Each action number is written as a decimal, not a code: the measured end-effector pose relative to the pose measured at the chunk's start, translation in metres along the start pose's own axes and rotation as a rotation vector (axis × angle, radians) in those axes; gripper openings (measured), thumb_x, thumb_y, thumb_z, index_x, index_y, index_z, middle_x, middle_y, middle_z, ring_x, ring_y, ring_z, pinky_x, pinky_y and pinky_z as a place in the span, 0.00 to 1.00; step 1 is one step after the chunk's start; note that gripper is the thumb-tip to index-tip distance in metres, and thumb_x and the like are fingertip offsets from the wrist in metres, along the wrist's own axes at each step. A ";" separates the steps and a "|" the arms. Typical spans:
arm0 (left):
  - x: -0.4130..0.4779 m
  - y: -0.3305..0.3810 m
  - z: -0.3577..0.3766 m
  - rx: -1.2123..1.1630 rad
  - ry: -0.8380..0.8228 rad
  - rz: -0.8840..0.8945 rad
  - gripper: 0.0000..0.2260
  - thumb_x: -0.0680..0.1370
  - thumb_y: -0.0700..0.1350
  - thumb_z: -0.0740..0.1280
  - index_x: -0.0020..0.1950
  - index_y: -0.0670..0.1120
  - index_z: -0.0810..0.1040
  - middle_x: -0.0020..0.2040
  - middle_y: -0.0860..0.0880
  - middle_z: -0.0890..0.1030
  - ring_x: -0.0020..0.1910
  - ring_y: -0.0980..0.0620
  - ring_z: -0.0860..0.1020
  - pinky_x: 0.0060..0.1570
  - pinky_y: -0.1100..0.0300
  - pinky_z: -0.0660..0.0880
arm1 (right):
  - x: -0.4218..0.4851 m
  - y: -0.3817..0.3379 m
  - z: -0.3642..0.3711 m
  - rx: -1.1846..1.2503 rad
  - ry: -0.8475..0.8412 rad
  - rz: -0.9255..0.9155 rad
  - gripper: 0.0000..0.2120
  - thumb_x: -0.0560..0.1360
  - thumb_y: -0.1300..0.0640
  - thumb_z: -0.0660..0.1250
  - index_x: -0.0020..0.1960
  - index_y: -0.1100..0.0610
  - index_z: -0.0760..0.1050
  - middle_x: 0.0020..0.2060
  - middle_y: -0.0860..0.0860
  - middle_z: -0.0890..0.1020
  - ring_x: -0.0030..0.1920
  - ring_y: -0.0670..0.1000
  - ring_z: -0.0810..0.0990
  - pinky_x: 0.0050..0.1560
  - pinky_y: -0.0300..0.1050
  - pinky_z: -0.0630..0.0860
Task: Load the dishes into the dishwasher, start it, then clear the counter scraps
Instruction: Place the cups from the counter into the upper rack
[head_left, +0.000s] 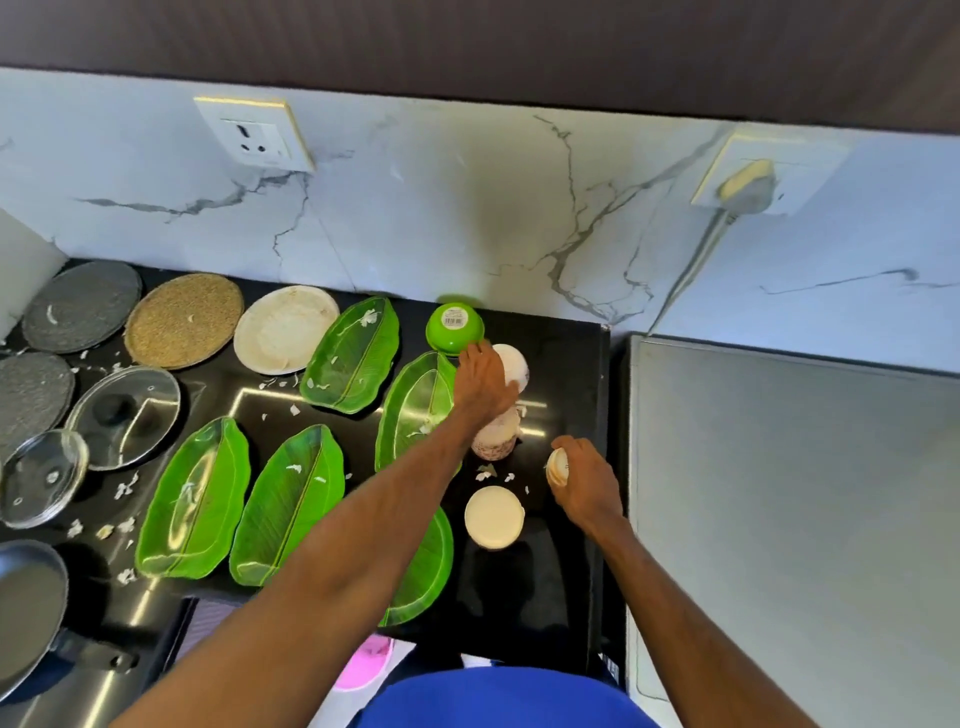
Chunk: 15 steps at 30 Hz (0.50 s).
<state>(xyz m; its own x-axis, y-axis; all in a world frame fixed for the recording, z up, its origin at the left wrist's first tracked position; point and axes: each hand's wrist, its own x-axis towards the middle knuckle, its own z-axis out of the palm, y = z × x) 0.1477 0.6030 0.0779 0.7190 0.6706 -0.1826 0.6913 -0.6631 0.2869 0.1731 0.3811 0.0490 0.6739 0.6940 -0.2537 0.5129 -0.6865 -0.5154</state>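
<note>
A: So, which hand's nearer the round white bowl (515, 364) just beside the green plastic bowl (453, 328)?
B: Left hand (483, 387), resting over it; grip hidden. Right hand (584, 486) clutches a small cream round cup (557, 464).

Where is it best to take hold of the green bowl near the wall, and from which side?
Likely round its sloping sides, from above and the front. The green bowl stands upside down, base with sticker upward, so its rim lies on the counter and cannot be hooked; the wall stands close behind it.
</note>
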 end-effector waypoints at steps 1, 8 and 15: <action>0.011 0.001 0.001 0.036 -0.052 -0.027 0.36 0.72 0.58 0.70 0.70 0.34 0.66 0.64 0.38 0.71 0.63 0.39 0.71 0.61 0.49 0.68 | -0.002 0.001 0.000 0.006 -0.013 0.006 0.28 0.69 0.57 0.79 0.65 0.52 0.73 0.59 0.52 0.77 0.55 0.54 0.79 0.52 0.48 0.80; 0.038 0.015 0.013 0.071 -0.387 -0.101 0.56 0.67 0.51 0.80 0.81 0.49 0.43 0.76 0.36 0.56 0.73 0.33 0.62 0.66 0.40 0.68 | -0.027 -0.004 0.006 -0.010 -0.078 0.062 0.28 0.66 0.57 0.80 0.62 0.48 0.73 0.57 0.48 0.77 0.54 0.50 0.79 0.52 0.45 0.80; 0.034 0.032 0.012 0.229 -0.322 0.078 0.47 0.60 0.53 0.83 0.72 0.44 0.64 0.67 0.40 0.71 0.65 0.39 0.73 0.59 0.46 0.75 | -0.037 -0.010 0.014 -0.006 -0.036 0.086 0.29 0.67 0.59 0.79 0.64 0.48 0.73 0.59 0.47 0.76 0.56 0.50 0.77 0.53 0.45 0.79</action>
<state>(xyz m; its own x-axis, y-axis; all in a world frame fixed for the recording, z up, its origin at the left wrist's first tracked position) 0.1950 0.6005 0.0693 0.7306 0.5009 -0.4641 0.6056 -0.7892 0.1016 0.1356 0.3654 0.0522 0.6961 0.6395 -0.3263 0.4570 -0.7452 -0.4855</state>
